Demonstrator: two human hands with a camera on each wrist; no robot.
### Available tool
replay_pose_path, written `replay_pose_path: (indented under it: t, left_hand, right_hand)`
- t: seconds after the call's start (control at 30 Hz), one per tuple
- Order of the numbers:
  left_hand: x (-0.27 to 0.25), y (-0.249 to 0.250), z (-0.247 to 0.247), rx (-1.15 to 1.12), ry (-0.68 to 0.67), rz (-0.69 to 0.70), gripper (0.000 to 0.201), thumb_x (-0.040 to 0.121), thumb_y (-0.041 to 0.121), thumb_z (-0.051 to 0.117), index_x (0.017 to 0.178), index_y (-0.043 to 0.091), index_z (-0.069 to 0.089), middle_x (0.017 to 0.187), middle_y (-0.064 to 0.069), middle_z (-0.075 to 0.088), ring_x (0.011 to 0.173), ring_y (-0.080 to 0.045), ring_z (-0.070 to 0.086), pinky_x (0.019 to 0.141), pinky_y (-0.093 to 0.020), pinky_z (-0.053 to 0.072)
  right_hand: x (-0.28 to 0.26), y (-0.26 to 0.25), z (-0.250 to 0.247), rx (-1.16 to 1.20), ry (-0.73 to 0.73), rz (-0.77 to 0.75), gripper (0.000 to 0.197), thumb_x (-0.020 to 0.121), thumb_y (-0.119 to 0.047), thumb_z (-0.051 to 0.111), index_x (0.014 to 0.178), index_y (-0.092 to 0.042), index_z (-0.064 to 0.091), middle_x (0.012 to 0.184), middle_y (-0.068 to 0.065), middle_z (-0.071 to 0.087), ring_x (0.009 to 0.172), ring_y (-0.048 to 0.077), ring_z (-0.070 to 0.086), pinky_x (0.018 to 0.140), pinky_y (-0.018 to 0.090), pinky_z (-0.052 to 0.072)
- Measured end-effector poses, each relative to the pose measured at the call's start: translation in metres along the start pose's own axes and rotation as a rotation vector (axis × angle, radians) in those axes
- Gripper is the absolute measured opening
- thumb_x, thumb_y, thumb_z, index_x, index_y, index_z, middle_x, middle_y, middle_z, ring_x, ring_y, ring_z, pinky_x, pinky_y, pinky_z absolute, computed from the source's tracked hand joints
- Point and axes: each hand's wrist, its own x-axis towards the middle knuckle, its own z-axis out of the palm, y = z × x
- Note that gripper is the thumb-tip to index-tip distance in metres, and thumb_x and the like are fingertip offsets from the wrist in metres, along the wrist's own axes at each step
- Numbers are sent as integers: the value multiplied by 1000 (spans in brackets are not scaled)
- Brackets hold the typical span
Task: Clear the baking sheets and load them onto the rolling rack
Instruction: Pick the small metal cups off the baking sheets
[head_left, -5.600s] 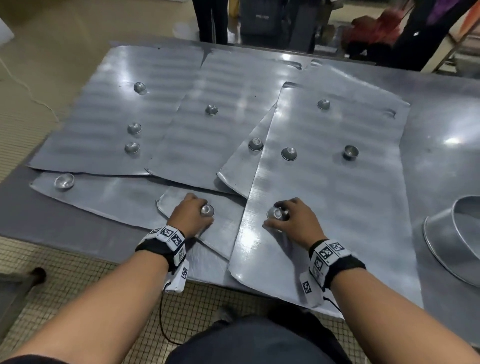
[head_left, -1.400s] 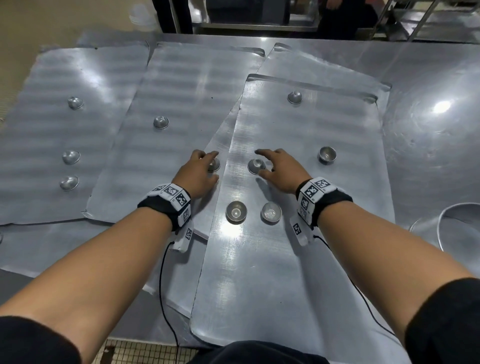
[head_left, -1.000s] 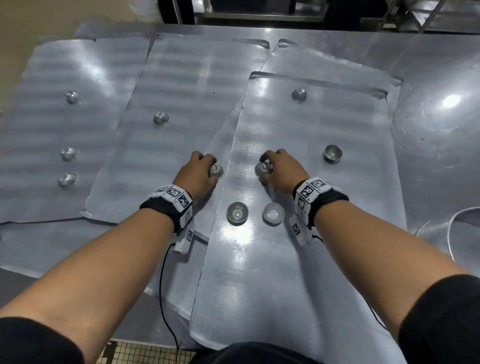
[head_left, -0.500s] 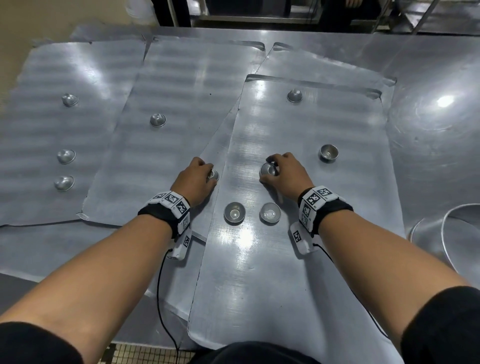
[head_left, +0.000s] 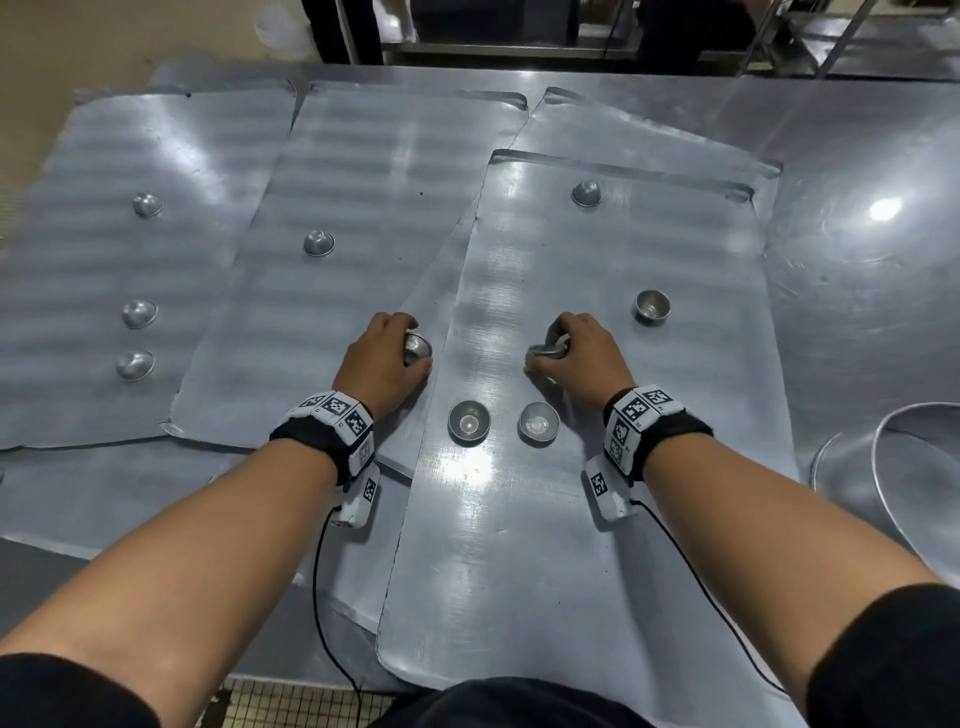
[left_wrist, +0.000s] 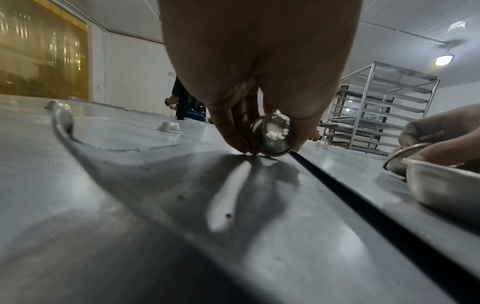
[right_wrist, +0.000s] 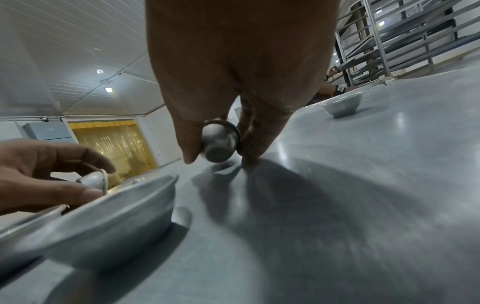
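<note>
1. Several flat baking sheets (head_left: 597, 364) lie overlapping across a steel table (head_left: 857, 312), from its left edge to past its middle. They are thin, dull grey metal with faint brushed streaks and slightly bent corners.
2. Small round metal cups are scattered over the sheets, some mouth up, some dome up. They are smooth and shiny.
3. The left hand (head_left: 387, 364) pinches one small cup (left_wrist: 272, 136) between thumb and fingers, tipped on its rim at the seam between two sheets near the table's middle.
4. The right hand (head_left: 576, 358) grips another cup (right_wrist: 219, 142) the same way, tilted on its side just above the nearest sheet.
5. Two cups (head_left: 469, 422) sit mouth up, side by side, between the wrists. Two more rest toward the far edge of that sheet, and four lie on the sheets to the left.
6. A tall steel rolling rack (left_wrist: 384, 111) with many open rails stands beyond the table's far side.
7. Judged from this, the task is early: cups are being gathered, no sheet is clear, and none on the table has been lifted toward the rack.
8. A large metal bowl rim (head_left: 893, 467) shows at the table's right edge.
</note>
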Motion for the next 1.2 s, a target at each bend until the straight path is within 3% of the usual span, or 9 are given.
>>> replay_pose_path:
  t: [0.13, 0.33, 0.53, 0.63, 0.7, 0.8, 0.93, 1.03, 1.2]
  left_hand:
    - [-4, -1, -3, 9, 13, -5, 31, 86, 34, 69, 106, 14, 55, 114, -6, 52, 91, -29, 58, 79, -35, 48]
    - [-8, -3, -3, -20, 0, 8, 27, 85, 34, 71, 95, 13, 56, 108, -1, 50, 85, -23, 55, 73, -28, 40]
    - [-12, -5, -2, -36, -12, 0, 35, 81, 37, 74, 100, 17, 53, 102, -2, 55, 90, -24, 56, 72, -31, 40]
    - [-14, -7, -2, -66, -36, -24, 57, 78, 39, 79, 123, 16, 52, 116, -6, 59, 103, -25, 58, 85, -36, 48]
    - [-15, -6, -4, -75, -50, -50, 72, 77, 39, 80, 137, 15, 49, 128, -8, 53, 113, -26, 56, 95, -36, 46]
    - [-18, -4, -6, -80, -46, -58, 64, 78, 40, 80, 131, 12, 56, 128, -6, 47, 110, -25, 56, 94, -32, 44]
    - [-23, 7, -13, -167, -10, 14, 55, 75, 45, 81, 119, 19, 61, 114, 0, 57, 103, -19, 57, 90, -32, 47]
    - [-29, 19, -17, -238, -44, 89, 57, 73, 47, 83, 120, 21, 63, 113, 0, 64, 103, -17, 59, 92, -37, 50]
    - [-44, 38, -12, -201, -156, 194, 60, 73, 42, 84, 125, 21, 63, 119, 0, 58, 104, -16, 57, 94, -29, 46]
  right_hand:
    - [-4, 4, -3, -5, -4, 10, 25, 78, -32, 76, 89, -19, 58, 101, 0, 53, 93, 20, 55, 78, 28, 39]
    - [-8, 10, -3, -2, -18, 13, 35, 75, -37, 80, 99, -22, 60, 104, 1, 60, 94, 19, 57, 78, 29, 43]
    - [-13, 12, -4, 48, -11, 27, 43, 74, -34, 82, 109, -22, 62, 108, -1, 66, 96, 18, 63, 81, 30, 50]
    - [-17, 12, -5, 66, -16, 53, 60, 74, -35, 84, 127, -22, 58, 114, 1, 65, 99, 18, 62, 87, 30, 50]
    - [-20, 11, -8, 74, -12, 69, 68, 75, -36, 83, 135, -21, 55, 121, 3, 62, 106, 20, 61, 93, 33, 49]
    - [-25, 9, -11, 22, -11, 67, 63, 77, -40, 81, 132, -17, 60, 125, 5, 58, 112, 22, 58, 93, 31, 44]
    - [-34, 2, -15, 15, 4, 18, 59, 75, -44, 83, 125, -19, 63, 116, 2, 58, 103, 18, 58, 84, 26, 42]
    - [-45, -3, -14, 30, 11, -19, 57, 73, -44, 85, 120, -20, 63, 112, -1, 59, 99, 15, 58, 81, 25, 42]
    - [-64, -5, -9, 6, -23, -57, 56, 73, -43, 84, 120, -21, 62, 112, -1, 62, 100, 16, 58, 82, 25, 45]
